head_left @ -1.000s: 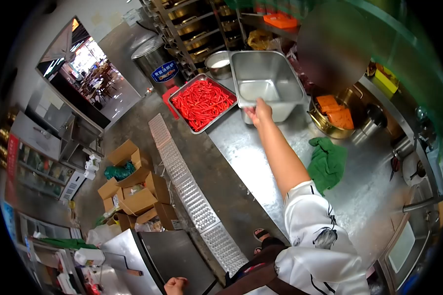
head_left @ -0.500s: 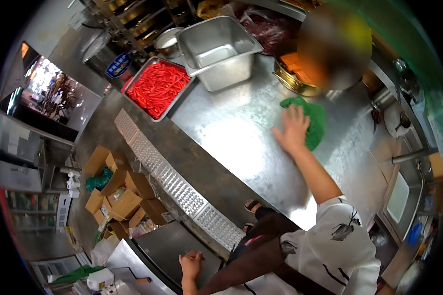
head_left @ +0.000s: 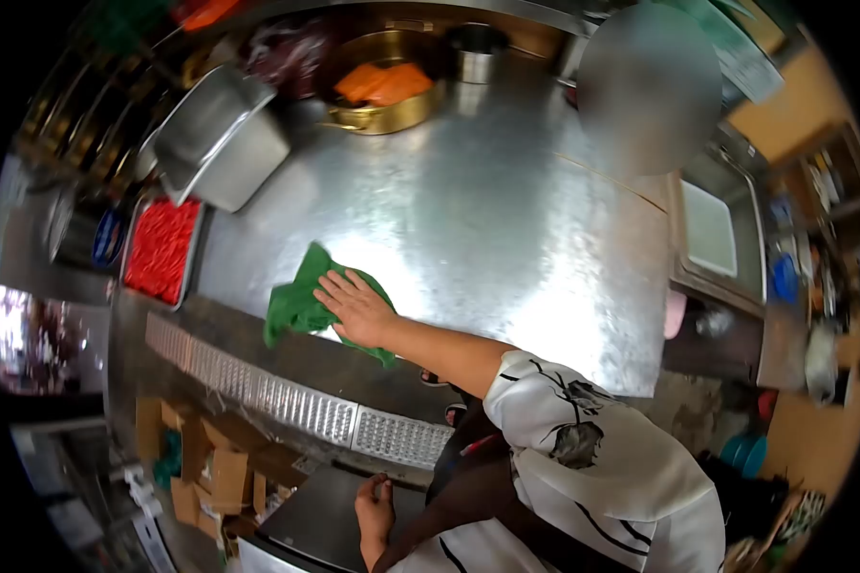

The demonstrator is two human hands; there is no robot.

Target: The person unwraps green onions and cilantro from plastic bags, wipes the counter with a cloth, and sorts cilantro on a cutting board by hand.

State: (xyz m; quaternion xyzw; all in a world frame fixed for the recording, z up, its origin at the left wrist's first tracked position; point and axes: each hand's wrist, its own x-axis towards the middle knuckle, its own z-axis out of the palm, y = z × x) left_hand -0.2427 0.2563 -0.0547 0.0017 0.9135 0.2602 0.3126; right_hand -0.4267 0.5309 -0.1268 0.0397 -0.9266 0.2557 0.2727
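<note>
My right hand (head_left: 357, 307) lies flat with fingers stretched out on a green cloth (head_left: 298, 304). The cloth is crumpled and spreads around the hand at the front left edge of a shiny steel table (head_left: 487, 220), one part hanging past that edge. Low in the view, my left hand (head_left: 375, 508) is curled closed beside my apron, with nothing visible in it. It is close to a dark flat surface (head_left: 320, 516).
On the table's left stand a tray of red chillies (head_left: 162, 250) and a deep steel pan (head_left: 227, 158). A brass pot (head_left: 392, 116) with orange pieces and a steel pot (head_left: 476, 62) are at the back. A sink (head_left: 750, 229) is right; cardboard boxes (head_left: 229, 482) lie lower left.
My right hand has moved the green cloth from near the brass pot to the table's front left edge. The camera view has turned right. My left hand stays curled low down.
</note>
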